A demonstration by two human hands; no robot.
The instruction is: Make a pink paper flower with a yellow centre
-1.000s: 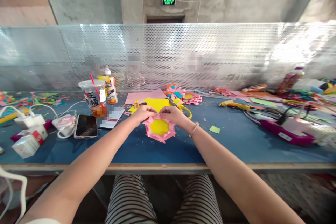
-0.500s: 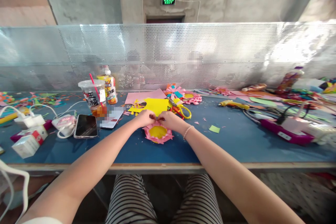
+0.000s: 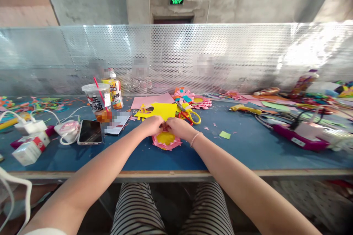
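The person is wearing black-and-white striped bottoms (image 3: 140,205), the narrow bands curving around both legs. A thin, pale pink bracelet (image 3: 195,139) is circling the right wrist, and a white sleeve edge (image 3: 45,231) is showing on the left arm.

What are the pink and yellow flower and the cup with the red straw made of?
The flower looks like dull, matte paper: its pink edge has sharp points and thin layers. The cup seems to be smooth, clear plastic, because the brown drink shows through.
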